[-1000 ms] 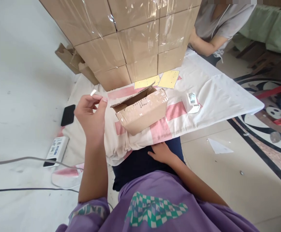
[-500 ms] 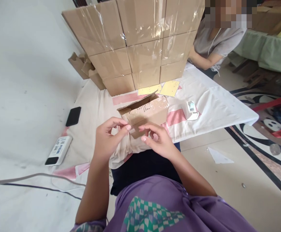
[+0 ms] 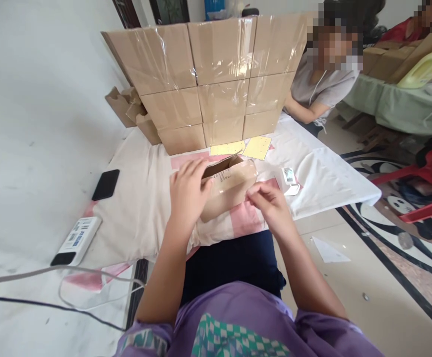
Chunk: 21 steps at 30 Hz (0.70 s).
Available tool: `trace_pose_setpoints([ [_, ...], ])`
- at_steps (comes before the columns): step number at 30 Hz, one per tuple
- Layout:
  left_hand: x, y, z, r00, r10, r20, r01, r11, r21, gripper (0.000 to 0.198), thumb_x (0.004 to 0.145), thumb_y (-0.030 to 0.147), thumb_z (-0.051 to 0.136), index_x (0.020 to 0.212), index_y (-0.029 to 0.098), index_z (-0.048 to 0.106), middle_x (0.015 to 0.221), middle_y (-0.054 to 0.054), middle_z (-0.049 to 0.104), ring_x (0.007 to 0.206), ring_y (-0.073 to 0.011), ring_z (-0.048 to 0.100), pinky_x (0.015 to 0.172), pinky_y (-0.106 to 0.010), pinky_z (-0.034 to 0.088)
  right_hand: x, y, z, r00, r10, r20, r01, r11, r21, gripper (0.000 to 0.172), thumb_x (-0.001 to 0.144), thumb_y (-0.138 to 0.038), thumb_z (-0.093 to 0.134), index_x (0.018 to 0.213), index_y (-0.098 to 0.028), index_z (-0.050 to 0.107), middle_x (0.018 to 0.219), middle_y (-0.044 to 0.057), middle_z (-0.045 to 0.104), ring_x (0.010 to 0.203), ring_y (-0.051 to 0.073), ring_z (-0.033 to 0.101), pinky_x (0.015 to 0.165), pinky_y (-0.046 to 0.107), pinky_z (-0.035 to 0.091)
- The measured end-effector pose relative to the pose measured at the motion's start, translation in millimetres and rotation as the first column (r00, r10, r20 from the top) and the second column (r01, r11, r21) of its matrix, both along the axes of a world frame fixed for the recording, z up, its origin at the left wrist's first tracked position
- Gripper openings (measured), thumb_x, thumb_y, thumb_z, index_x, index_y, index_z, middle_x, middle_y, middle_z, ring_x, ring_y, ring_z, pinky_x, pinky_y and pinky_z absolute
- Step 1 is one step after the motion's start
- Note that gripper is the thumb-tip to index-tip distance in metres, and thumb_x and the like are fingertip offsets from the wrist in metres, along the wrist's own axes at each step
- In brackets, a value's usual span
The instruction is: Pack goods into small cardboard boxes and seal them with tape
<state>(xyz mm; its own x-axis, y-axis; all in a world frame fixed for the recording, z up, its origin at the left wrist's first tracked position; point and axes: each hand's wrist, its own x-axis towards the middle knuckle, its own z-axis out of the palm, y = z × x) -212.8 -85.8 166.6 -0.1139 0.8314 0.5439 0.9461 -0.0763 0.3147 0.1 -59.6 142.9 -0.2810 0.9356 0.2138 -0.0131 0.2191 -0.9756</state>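
Loosely spread, your left hand (image 3: 188,191) covers the nine-o'clock end of the box (image 3: 225,194), at your twelve; your right hand (image 3: 271,202) presses fingertips together, contents unclear. Likely you're steadying it; next needs light pressure.

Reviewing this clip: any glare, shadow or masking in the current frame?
Head view: bright glare streaks the clear wrap on the stacked cartons; head view: the inside of the open box lies in shadow, with the left hand hiding its left end; head view: pixel blocks mask the face of the person at upper right.
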Motion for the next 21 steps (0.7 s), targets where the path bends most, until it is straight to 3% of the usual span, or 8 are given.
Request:
trace_pose_setpoints([
  [4, 13, 10, -11.0, 0.992, -0.092, -0.084, 0.075, 0.979, -0.188, 0.043, 0.101, 0.018, 0.051, 0.142, 0.029, 0.062, 0.137, -0.006, 0.071, 0.129, -0.0298, 0.060, 0.098, -0.049, 0.041, 19, 42, 23.3, 0.992, -0.082, 0.098, 0.072, 0.992, 0.102, 0.023, 0.087, -0.041, 0.066, 0.074, -0.022, 0.068, 0.081, 0.002, 0.064, 0.078, 0.017, 0.058, 0.078, 0.032, 0.046],
  [9, 19, 7, -24.7, 0.992, -0.096, -0.082, 0.074, 0.968, -0.242, 0.036, 0.108, 0.035, 0.044, 0.131, 0.029, 0.071, 0.146, -0.004, 0.066, 0.134, -0.0319, 0.057, 0.100, -0.053, 0.040, 6, 89, 47.9, 0.985, -0.100, 0.142, 0.066, 0.971, 0.228, 0.031, 0.087, -0.041, 0.064, 0.064, -0.020, 0.061, 0.086, 0.003, 0.064, 0.093, 0.019, 0.060, 0.089, 0.032, 0.044],
  [13, 20, 5, -28.4, 0.990, -0.096, -0.103, 0.069, 0.967, -0.244, 0.040, 0.106, 0.043, 0.048, 0.137, 0.027, 0.068, 0.149, -0.006, 0.063, 0.136, -0.0343, 0.054, 0.102, -0.055, 0.040, -24, 119, 38.1, 0.951, -0.092, 0.296, 0.086, 0.996, 0.033, 0.029, 0.082, -0.034, 0.061, 0.057, -0.019, 0.055, 0.070, 0.000, 0.057, 0.079, 0.015, 0.056, 0.075, 0.027, 0.041],
  [16, 21, 4, -29.7, 0.990, -0.092, -0.103, 0.064, 0.968, -0.244, 0.043, 0.106, 0.045, 0.047, 0.139, 0.026, 0.067, 0.150, -0.006, 0.062, 0.137, -0.0346, 0.053, 0.101, -0.055, 0.041, -37, 134, 21.1, 0.860, -0.032, 0.509, 0.131, 0.979, -0.159, 0.022, 0.074, -0.025, 0.061, 0.054, -0.019, 0.052, 0.053, -0.004, 0.041, 0.058, 0.011, 0.039, 0.059, 0.027, 0.030],
  [18, 23, 3, -30.4, 0.992, -0.089, -0.088, 0.065, 0.967, -0.245, 0.044, 0.106, 0.046, 0.046, 0.139, 0.027, 0.067, 0.150, -0.006, 0.061, 0.137, -0.0342, 0.053, 0.101, -0.054, 0.042, -39, 139, 14.0, 0.834, -0.024, 0.551, 0.167, 0.963, -0.213, 0.019, 0.070, -0.022, 0.061, 0.054, -0.020, 0.051, 0.049, -0.006, 0.037, 0.053, 0.010, 0.033, 0.055, 0.028, 0.024],
  [21, 24, 1, -30.9, 0.994, -0.090, -0.055, 0.075, 0.968, -0.238, 0.044, 0.105, 0.046, 0.046, 0.139, 0.028, 0.068, 0.151, -0.005, 0.060, 0.138, -0.0338, 0.053, 0.103, -0.054, 0.042, -38, 139, 13.1, 0.850, -0.036, 0.526, 0.189, 0.952, -0.240, 0.017, 0.069, -0.022, 0.062, 0.055, -0.019, 0.053, 0.051, -0.005, 0.042, 0.053, 0.010, 0.035, 0.054, 0.028, 0.025],
])
